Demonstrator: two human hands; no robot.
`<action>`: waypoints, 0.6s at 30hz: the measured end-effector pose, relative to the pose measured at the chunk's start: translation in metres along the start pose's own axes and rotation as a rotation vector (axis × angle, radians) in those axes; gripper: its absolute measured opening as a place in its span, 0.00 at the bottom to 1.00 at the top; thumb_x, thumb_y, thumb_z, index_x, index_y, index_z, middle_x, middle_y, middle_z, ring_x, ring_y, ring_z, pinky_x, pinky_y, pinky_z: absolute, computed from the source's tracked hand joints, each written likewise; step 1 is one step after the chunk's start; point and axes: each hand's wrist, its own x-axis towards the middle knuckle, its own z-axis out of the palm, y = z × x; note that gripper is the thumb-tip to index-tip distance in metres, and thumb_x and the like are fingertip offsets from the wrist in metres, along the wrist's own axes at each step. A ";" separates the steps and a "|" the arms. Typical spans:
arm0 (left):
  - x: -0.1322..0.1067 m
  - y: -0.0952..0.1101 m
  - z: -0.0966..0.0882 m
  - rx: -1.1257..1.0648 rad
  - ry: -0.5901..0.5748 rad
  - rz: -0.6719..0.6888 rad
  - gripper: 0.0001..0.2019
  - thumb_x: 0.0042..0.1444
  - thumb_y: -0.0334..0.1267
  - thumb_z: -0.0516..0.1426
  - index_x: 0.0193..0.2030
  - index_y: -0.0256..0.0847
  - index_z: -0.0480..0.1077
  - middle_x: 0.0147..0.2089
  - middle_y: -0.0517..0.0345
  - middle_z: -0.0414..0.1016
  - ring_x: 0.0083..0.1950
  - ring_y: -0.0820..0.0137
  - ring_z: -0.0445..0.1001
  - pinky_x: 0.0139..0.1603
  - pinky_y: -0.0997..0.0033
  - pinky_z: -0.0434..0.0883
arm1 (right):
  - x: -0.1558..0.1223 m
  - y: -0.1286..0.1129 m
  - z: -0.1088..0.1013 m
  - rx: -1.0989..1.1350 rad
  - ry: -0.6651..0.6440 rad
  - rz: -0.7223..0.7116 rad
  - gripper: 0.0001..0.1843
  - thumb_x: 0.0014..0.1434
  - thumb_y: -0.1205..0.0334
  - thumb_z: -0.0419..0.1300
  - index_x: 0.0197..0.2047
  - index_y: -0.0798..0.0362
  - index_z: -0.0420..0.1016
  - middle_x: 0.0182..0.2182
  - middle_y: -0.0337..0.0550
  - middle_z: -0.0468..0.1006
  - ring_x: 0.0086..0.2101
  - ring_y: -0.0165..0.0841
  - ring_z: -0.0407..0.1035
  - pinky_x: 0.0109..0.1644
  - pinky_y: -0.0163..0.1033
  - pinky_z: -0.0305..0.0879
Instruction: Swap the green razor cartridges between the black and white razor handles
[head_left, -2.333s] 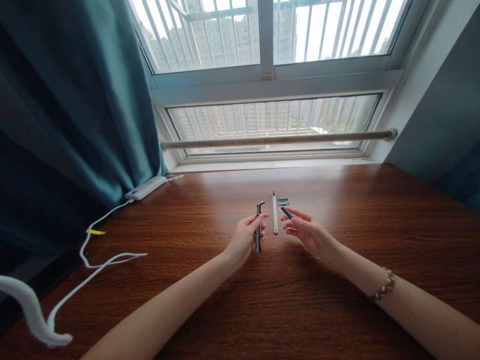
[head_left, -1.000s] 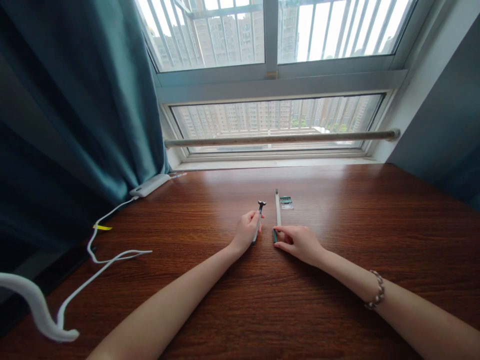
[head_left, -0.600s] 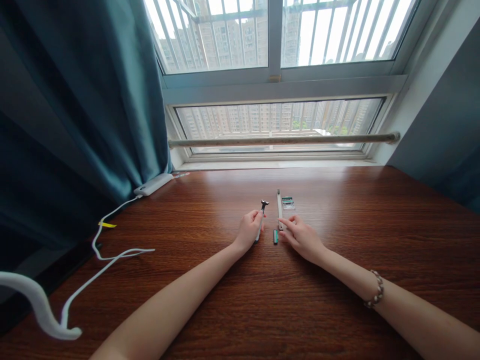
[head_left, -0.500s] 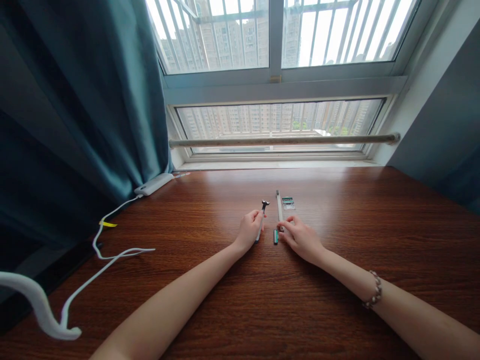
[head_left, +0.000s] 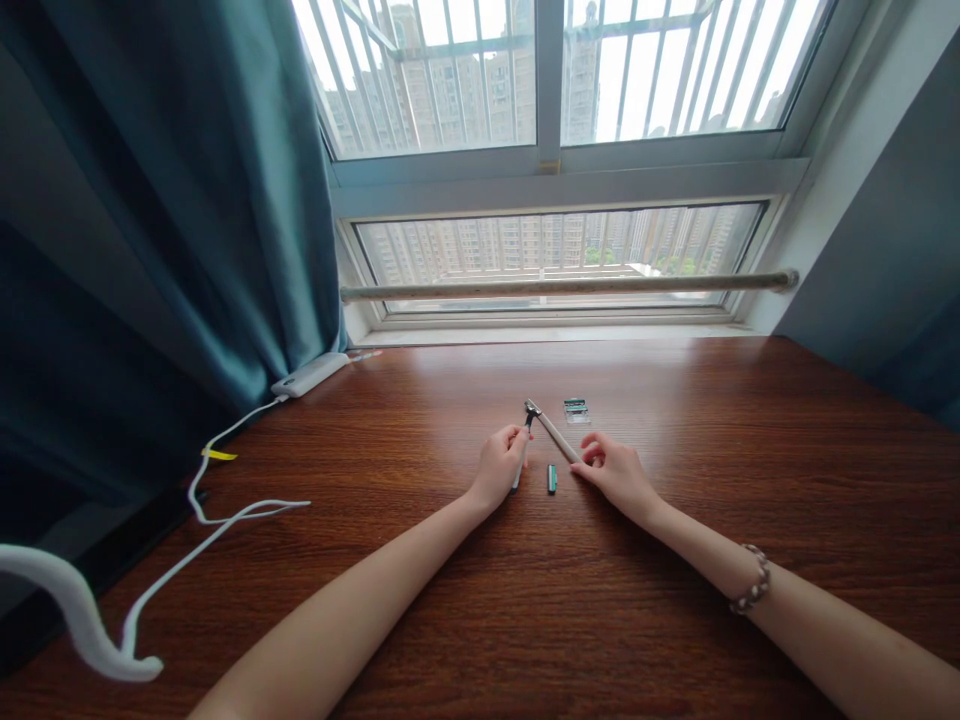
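In my left hand (head_left: 498,466) is a razor (head_left: 529,420), held by its handle with the dark head pointing up and away. My right hand (head_left: 616,480) pinches the near end of a slim white stick (head_left: 559,438), shaped like a toothbrush. Its far end slants left and meets the razor's head, or overlaps it from this angle; I cannot tell whether they touch. Between my hands a green-and-black razor cartridge (head_left: 552,479) lies on the table. Beyond my right hand rests a clear case with green-and-black cartridges (head_left: 576,408).
The brown wooden table (head_left: 420,620) reaches to the window sill. At left are a white power strip (head_left: 311,374), a white cable (head_left: 197,490) with a yellow tag (head_left: 220,455), and a thick white curved piece (head_left: 82,610). A blue curtain (head_left: 247,200) hangs behind them.
The slim stick has swung from nearly straight ahead to a leftward slant, its far end now at the razor's head. My right hand moved slightly right with it. The left hand stayed put.
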 end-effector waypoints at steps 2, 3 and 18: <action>-0.001 0.001 0.000 0.000 0.002 0.006 0.18 0.55 0.49 0.47 0.33 0.35 0.66 0.16 0.64 0.61 0.16 0.77 0.59 0.18 0.78 0.55 | 0.000 0.001 0.000 0.062 0.003 0.022 0.13 0.48 0.61 0.59 0.38 0.53 0.67 0.24 0.35 0.72 0.22 0.28 0.63 0.29 0.33 0.58; -0.001 0.002 0.000 -0.001 0.005 0.009 0.18 0.54 0.49 0.47 0.33 0.35 0.66 0.16 0.64 0.61 0.17 0.77 0.59 0.18 0.78 0.56 | 0.000 0.001 0.000 0.091 0.007 0.023 0.15 0.48 0.61 0.58 0.41 0.53 0.66 0.24 0.36 0.72 0.22 0.28 0.63 0.29 0.33 0.58; -0.005 0.007 0.000 -0.168 0.148 0.096 0.18 0.50 0.47 0.55 0.46 0.41 0.66 0.33 0.61 0.62 0.16 0.84 0.58 0.13 0.81 0.56 | 0.001 -0.001 -0.021 0.373 0.139 -0.010 0.12 0.55 0.60 0.49 0.22 0.53 0.57 0.15 0.34 0.60 0.18 0.26 0.56 0.23 0.32 0.54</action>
